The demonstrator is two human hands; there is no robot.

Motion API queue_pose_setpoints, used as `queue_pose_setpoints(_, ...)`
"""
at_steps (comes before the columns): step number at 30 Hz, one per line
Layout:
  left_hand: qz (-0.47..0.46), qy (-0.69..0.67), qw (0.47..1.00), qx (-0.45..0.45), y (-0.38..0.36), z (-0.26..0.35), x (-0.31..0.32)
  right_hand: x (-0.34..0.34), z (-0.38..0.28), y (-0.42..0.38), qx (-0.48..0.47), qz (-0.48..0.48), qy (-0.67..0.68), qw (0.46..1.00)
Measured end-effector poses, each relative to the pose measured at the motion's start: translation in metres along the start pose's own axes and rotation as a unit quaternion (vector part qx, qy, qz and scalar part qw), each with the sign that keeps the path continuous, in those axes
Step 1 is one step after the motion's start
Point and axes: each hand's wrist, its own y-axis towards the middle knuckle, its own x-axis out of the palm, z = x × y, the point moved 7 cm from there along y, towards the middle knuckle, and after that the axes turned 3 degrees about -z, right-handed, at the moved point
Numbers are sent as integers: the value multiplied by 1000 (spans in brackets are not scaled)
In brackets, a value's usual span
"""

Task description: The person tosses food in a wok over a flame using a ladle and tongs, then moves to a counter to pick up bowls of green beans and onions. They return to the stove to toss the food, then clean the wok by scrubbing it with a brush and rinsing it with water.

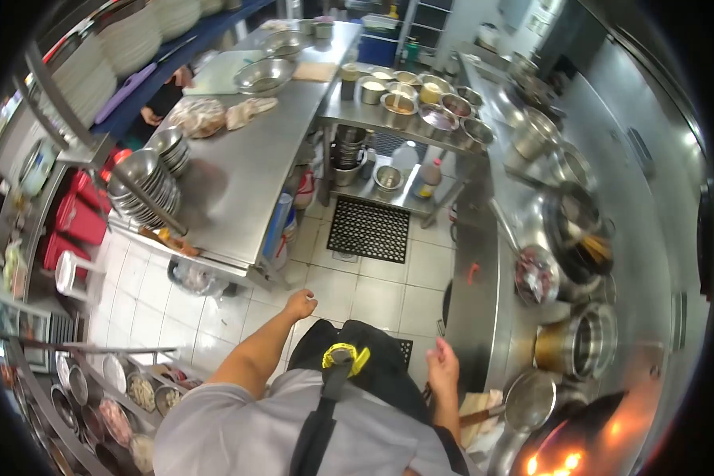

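Observation:
My left hand hangs over the tiled floor at the left of my body, its fingers loosely curled and nothing showing in them. At my right side, my right hand is beside the front edge of the stove counter. A thin, dark metallic end sticks up just past its fingers; the rest of that piece is hidden or blurred. Nearest to this hand on the counter are a round strainer with a wooden handle and a large metal pot.
Flames burn at the lower right, by a dark wok. A steel table with stacked bowls stands ahead left. Sauce containers fill a shelf ahead. A black mat lies on the floor. Another person's hand shows beyond the table.

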Motion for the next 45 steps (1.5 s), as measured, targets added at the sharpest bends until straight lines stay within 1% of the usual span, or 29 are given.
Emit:
queue_pose_setpoints(3, 107, -66, 992, -17, 6, -102, 9, 16, -34, 84, 7, -54, -75, 996)
queue_pose_setpoints(4, 85, -11, 996, 26, -7, -133, 11, 24, -30, 119, -14, -70, -126, 989)
queue_pose_setpoints(6, 47, -7, 995, -89, -39, -155, 3, 39, -5, 179, -20, -105, -175, 979)
queue_pose_setpoints(7, 78, 225, 970, 44, -53, -167, 7, 48, 12, 208, -7, -124, -172, 977)
queue_pose_setpoints(8, 16, 196, 980, -16, -74, -184, 9, 55, 28, 233, 6, -144, -169, 975)
queue_pose_setpoints(9, -40, 310, 945, -94, -80, -218, 25, 58, 38, 253, 1, -169, -251, 953)
queue_pose_setpoints(10, -104, 295, 926, -212, -97, -237, 31, 59, 51, 269, -5, -191, -331, 924)
queue_pose_setpoints(11, -205, 443, 866, -103, -115, -215, 39, 59, 72, 286, -10, -212, -410, 887)
queue_pose_setpoints(12, -197, 327, 905, -189, -126, -214, 39, 61, 116, 304, -33, -271, -486, 830)
queue_pose_setpoints(14, -155, 188, 935, -257, -135, -195, 37, 56, 208, 331, -84, -370, -594, 710)
queue_pose_setpoints(17, -90, 88, 956, -264, -102, -171, 32, 15, 221, 344, 97, -288, -378, 875)
queue_pose_setpoints(18, -72, 138, 974, -162, -78, -157, 31, 12, 221, 350, 83, -294, -368, 878)
queue_pose_setpoints(20, 2, 305, 945, 117, -29, -117, 30, 17, 222, 364, -81, -360, -432, 822)
queue_pose_setpoints(21, -13, 244, 968, -58, 10, -115, 25, 16, 224, 368, -192, -381, -468, 774)
queue_pose_setpoints(22, 8, 217, 976, -34, 47, -107, 14, 30, 231, 373, -367, -387, -532, 658)
queue_pose_setpoints(23, 104, 81, 990, -49, 69, -68, -18, 23, 241, 398, -161, -366, -447, 800)
queue_pose_setpoints(24, 41, 43, 989, -136, 84, -3, -52, 19, 245, 415, -58, -340, -386, 856)
queue_pose_setpoints(25, 125, -186, 958, -181, 92, 33, -71, 14, 247, 431, 38, -293, -313, 903)
queue_pose_setpoints(27, 155, -226, 955, -110, 133, 64, -92, 16, 223, 458, 13, -256, -273, 927)
queue_pose_setpoints(30, 182, -136, 974, -20, 187, 86, -113, 28, 168, 491, -48, -232, -246, 940)
queue_pose_setpoints(33, 163, -38, 986, -2, 208, 153, -142, 24, 135, 501, 143, -176, -161, 961)
queue_pose_setpoints(34, 144, -33, 989, 1, 217, 166, -147, 19, 91, 484, 181, -153, -109, 965)
queue_pose_setpoints(35, 134, -25, 990, 18, 234, 167, -148, 20, 108, 490, 213, -142, -87, 963)
queue_pose_setpoints(37, 123, -2, 991, 57, 268, 182, -174, 18, 127, 495, 180, -169, -96, 964)
queue_pose_setpoints(38, 121, 11, 990, 78, 277, 195, -189, 20, 127, 507, -66, -214, -339, 914)
queue_pose_setpoints(39, 117, 22, 988, 98, 289, 204, -200, 33, 135, 504, -297, -231, -546, 749)
queue_pose_setpoints(42, 222, 57, 959, 169, 337, 231, -267, 37, 187, 529, -159, -262, -437, 846)
queue_pose_setpoints(44, 314, 78, 929, 178, 348, 260, -321, 33, 222, 491, -37, -278, -344, 896)
queue_pose_setpoints(45, 308, 103, 931, 167, 365, 263, -340, 28, 156, 477, 15, -220, -308, 925)
